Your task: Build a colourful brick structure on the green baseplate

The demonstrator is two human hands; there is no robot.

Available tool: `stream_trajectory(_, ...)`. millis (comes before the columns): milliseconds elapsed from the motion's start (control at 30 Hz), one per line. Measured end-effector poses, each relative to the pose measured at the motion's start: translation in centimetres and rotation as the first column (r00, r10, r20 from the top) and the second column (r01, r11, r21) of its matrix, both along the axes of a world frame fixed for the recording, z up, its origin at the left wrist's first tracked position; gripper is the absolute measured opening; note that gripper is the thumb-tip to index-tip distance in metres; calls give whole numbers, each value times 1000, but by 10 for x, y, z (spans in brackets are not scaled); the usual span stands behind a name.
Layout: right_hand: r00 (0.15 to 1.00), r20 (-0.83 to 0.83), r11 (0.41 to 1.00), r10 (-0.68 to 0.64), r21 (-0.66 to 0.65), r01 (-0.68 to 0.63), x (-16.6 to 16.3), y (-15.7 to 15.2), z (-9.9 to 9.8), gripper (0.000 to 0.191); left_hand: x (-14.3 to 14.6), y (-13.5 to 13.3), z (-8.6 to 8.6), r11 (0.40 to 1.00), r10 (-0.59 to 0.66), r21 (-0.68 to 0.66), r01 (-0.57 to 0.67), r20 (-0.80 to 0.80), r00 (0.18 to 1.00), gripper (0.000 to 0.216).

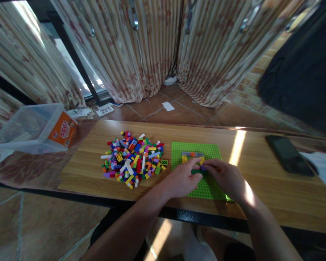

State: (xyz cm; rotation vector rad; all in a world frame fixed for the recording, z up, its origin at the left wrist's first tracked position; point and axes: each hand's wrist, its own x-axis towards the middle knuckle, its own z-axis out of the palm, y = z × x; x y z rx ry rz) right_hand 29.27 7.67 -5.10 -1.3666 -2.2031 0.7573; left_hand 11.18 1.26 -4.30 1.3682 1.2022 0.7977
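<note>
Green baseplate [209, 189] is sitting on the wooden table [81, 159], carrying a small brick build [192, 154]. Left hand [183, 179] is partly blocking the build; can't tell its grip. Right hand [226, 177] is bringing fingertips together at a purple brick [203, 168]; can't tell if clamped. Loose brick pile [136, 159] is lying left of baseplate, black phone [289, 156] far right. Clear bin [40, 145] is standing past the left end, orange label [63, 129] showing white characters, too blurred to read.

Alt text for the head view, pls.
A person's left hand and right hand work on a small brick structure on a green baseplate. Loose colorful bricks lie heaped to the left, a dark phone to the right, all on a wooden tabletop.
</note>
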Motion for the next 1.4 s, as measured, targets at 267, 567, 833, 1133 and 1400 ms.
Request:
stream_trajectory(267,994,5,988,-111,-106,111,-5,0,3,25,4,4,-3,1000,12,-27,-9,96,995,60)
stream_trajectory(567,995,44,987,-92,-126,97,-5,-1,6,26,5,2,-2,1000,16,-7,-16,24,1000,61)
stream_trajectory(833,995,58,989,-79,-117,85,-4,-1,7,27,3,2,5,998,8,65,-1,-107,994,58)
stream_trajectory(1133,995,54,991,-85,-101,90,-6,-3,8,25,3,2,10,997,7,74,5,-156,988,56)
stream_trajectory(1400,994,62,990,-90,-101,96,-6,-5,8,24,3,0,10,996,0,86,15,-176,984,53)
